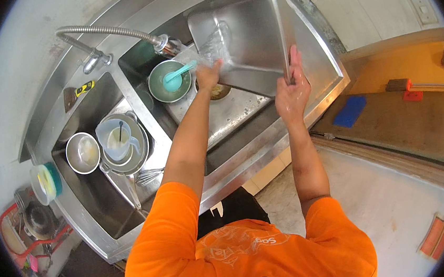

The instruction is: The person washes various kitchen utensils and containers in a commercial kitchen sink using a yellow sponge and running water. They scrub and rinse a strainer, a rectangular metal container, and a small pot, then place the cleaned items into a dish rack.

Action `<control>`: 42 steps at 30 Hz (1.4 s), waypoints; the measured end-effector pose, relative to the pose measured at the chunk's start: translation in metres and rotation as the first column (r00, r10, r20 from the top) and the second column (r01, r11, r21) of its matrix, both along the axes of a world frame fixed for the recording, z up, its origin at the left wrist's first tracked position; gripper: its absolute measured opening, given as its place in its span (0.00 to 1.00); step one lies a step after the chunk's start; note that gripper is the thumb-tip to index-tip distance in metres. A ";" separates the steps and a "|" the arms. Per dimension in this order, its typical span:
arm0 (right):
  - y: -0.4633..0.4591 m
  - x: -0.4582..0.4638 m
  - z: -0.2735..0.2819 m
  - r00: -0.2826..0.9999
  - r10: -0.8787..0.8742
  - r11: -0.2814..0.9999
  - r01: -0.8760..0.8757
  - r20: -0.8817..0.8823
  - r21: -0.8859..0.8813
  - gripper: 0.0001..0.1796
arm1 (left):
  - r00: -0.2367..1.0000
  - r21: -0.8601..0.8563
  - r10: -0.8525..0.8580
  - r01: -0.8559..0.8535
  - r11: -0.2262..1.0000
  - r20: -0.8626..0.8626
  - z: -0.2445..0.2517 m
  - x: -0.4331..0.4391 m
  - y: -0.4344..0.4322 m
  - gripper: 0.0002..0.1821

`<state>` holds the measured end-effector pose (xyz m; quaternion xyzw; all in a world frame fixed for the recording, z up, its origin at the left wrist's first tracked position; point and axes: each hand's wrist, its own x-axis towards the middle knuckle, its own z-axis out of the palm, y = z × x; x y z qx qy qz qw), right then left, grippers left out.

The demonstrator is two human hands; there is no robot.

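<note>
A large rectangular stainless steel pan (250,29) is tilted over the right sink basin, with water spraying onto its inside from the flexible-neck faucet (164,44). My right hand (293,88) grips the pan's rim at its right side. My left hand (208,75) is at the pan's near left edge, by the water stream; whether its fingers grip the edge is not clear. Just left of that hand, a metal bowl (158,89) holds a turquoise spoon or ladle (173,82). Behind my left hand, part of a round opening with food scraps (219,92) shows in the basin.
The left basin holds a metal bowl (83,153), a stacked pot (144,161) with a plastic measuring jug (113,136), and a whisk (149,177). A scraper with a yellow-black handle (85,88) lies on the sink's back ledge. A sponge in a container (46,183) is at the left rim.
</note>
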<state>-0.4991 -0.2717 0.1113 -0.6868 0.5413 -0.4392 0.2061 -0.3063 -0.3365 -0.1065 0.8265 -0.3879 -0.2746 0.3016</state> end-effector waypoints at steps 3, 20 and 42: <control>0.021 -0.002 0.011 0.991 -0.014 0.998 0.005 -0.137 -0.066 0.25 | 0.927 0.086 -0.062 0.101 0.991 -0.370 -0.004 -0.002 0.001 0.55; -0.009 -0.012 -0.064 0.524 0.152 0.854 -0.497 -0.838 -0.156 0.03 | -0.480 0.310 0.066 -0.449 0.838 -0.875 0.091 0.054 -0.013 0.17; -0.024 -0.033 -0.107 0.664 -0.449 0.596 -0.276 0.598 0.754 0.34 | 0.795 -0.202 -0.342 0.277 0.939 -0.501 0.035 0.078 0.079 0.31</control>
